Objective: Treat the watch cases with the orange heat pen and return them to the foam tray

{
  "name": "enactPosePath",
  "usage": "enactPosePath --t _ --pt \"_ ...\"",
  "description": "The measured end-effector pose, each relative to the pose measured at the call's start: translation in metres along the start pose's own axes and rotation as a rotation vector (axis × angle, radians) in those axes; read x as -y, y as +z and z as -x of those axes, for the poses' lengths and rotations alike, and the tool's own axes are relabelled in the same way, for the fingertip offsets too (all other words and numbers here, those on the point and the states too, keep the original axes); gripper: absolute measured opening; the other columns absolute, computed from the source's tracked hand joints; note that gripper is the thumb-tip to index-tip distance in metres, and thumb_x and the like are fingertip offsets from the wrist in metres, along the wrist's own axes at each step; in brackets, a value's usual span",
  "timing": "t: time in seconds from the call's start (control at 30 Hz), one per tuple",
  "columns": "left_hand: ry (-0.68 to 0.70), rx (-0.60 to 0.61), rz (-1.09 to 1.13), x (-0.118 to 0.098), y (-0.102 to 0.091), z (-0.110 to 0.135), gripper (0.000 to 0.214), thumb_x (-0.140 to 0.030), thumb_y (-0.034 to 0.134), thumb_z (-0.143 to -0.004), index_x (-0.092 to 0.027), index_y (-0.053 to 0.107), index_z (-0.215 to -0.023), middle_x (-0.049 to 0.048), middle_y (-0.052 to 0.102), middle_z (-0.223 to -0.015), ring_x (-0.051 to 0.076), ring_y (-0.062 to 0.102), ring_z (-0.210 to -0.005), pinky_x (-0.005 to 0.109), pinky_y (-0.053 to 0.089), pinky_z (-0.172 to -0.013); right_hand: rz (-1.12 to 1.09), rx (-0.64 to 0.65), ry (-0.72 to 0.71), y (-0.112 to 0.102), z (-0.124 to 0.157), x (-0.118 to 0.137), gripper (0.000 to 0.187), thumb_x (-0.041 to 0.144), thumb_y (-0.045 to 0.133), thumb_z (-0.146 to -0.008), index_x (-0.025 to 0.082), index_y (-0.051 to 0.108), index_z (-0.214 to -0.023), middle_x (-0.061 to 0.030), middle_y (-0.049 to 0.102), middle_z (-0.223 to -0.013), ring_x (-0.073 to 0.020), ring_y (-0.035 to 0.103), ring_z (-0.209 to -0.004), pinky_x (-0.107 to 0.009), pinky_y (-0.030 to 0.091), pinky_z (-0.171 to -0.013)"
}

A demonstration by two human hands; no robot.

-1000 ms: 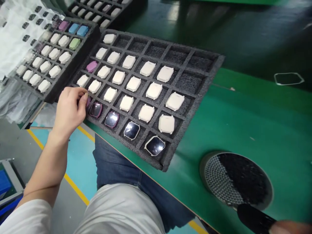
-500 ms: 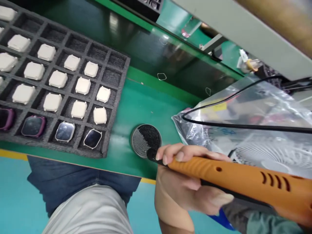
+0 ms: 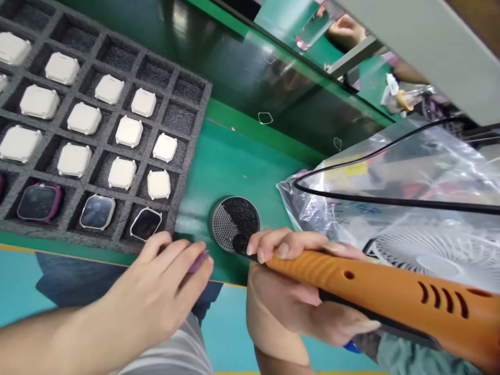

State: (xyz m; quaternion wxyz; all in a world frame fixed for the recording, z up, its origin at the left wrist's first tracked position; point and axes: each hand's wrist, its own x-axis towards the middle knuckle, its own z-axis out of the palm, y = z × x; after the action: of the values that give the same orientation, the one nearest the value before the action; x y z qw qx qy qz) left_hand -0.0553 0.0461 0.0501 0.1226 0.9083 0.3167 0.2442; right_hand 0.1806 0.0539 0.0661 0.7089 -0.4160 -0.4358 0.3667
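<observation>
My right hand (image 3: 304, 291) is wrapped round an orange handheld power tool (image 3: 375, 281) with vent slots. Its black tip points at a round tin (image 3: 222, 224) with a perforated metal plate and a heap of tiny black bits; whether tip and bits touch I cannot tell. At the front edge of the bench, my left hand (image 3: 160, 291) has its fingers curled round a small purple piece (image 3: 198, 261), mostly hidden. Just above it lies a watch (image 3: 146, 224) with a pale frame, in the corner cell of a grey foam tray (image 3: 191, 156).
Several white watch cases (image 3: 122, 173) fill tray cells, with a purple-framed watch (image 3: 39, 202) in the front row. A black cable (image 3: 390, 202) crosses a clear plastic bag (image 3: 351, 182) on the right. A white fan grille (image 3: 429, 255) stands there. Another person's hand (image 3: 347, 31) shows beyond the panel.
My left hand has come into view from the lower left with the purple piece. The view has shifted slightly, while my right hand keeps the tool over the tin.
</observation>
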Motion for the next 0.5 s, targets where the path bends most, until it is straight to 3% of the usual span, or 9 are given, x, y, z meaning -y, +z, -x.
enactPosePath --t 0.07,0.17,0.27,0.37,0.5 --pt "0.055 0.027 -0.066 0.000 0.018 -0.009 0.038 -0.009 0.044 -0.115 -0.004 0.077 -0.134 0.0215 0.079 -0.137 0.033 0.072 -0.118 0.055 0.049 -0.108 0.007 0.009 0.004 0.001 0.000 0.001 0.039 0.066 0.083 -0.098 0.036 0.081 -0.122 0.0050 0.067 -0.089 -0.0168 0.066 -0.066 -0.038 0.061 -0.058" --pt "0.066 0.038 -0.104 0.006 0.028 -0.011 0.037 -0.012 0.047 -0.116 -0.005 0.079 -0.134 0.0206 0.079 -0.141 0.035 0.069 -0.125 0.061 0.046 -0.119 0.024 0.010 0.012 0.003 0.003 0.007 0.040 0.066 0.081 -0.100 0.034 0.081 -0.123 0.0043 0.068 -0.090 -0.0180 0.068 -0.069 -0.039 0.060 -0.060" --pt "0.060 -0.013 -0.052 0.013 0.029 -0.008 0.030 -0.014 0.056 -0.115 -0.013 0.082 -0.130 0.0133 0.081 -0.129 0.031 0.069 -0.118 0.063 0.044 -0.125 0.078 -0.034 -0.022 0.007 0.012 0.017 0.044 0.066 0.062 -0.111 0.030 0.077 -0.130 0.0015 0.066 -0.095 -0.0193 0.067 -0.075 -0.043 0.059 -0.065" --pt "0.080 -0.059 0.010 0.018 0.032 -0.006 0.026 -0.012 0.061 -0.113 -0.019 0.084 -0.124 0.0084 0.081 -0.121 0.026 0.068 -0.107 0.061 0.044 -0.129 0.126 -0.057 -0.101 0.012 0.021 0.023 0.040 0.054 0.050 -0.118 0.027 0.071 -0.138 0.0005 0.065 -0.098 -0.0188 0.065 -0.073 -0.044 0.057 -0.061" --pt "0.075 -0.068 0.029 0.019 0.036 -0.006 0.020 -0.016 0.068 -0.112 -0.021 0.085 -0.124 0.0067 0.080 -0.120 0.024 0.067 -0.103 0.059 0.045 -0.131 0.125 0.031 -0.111 0.018 0.027 0.020 0.029 0.036 0.058 -0.115 0.027 0.067 -0.140 0.0016 0.067 -0.099 -0.0188 0.066 -0.073 -0.043 0.056 -0.058"
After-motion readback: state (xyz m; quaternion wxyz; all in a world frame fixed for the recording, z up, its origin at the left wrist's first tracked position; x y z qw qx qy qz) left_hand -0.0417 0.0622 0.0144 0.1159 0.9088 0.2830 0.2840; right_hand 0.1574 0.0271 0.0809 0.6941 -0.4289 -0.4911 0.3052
